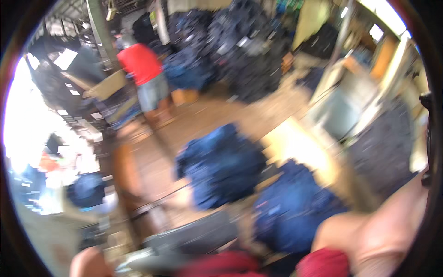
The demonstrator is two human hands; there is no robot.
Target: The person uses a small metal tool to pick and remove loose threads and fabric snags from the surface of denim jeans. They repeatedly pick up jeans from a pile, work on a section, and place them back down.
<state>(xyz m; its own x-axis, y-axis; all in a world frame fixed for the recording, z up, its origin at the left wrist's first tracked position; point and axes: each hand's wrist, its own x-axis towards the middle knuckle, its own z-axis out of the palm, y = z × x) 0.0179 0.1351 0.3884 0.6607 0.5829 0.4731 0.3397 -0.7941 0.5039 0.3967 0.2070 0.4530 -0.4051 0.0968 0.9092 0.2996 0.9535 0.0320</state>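
The whole picture is smeared by motion. At the lower right my bent bare right arm (387,221) runs out toward the right edge, and its hand lies outside the picture. A patch of bare skin (90,264) shows at the lower left, too cut off to tell which part of me it is. Neither hand's fingers can be seen. Red cloth (323,264) shows at the bottom edge. Nearest to the right arm is a heap of dark blue cloth (295,207). A second blue cloth heap (221,166) sits farther off, left of it.
A dark grey flat panel (194,233) lies in front of me. A person in a red top (140,64) stands bent at the far left, beside a post (99,32). Large dark piles (244,51) fill the back. A pale slanted frame (341,101) stands at right.
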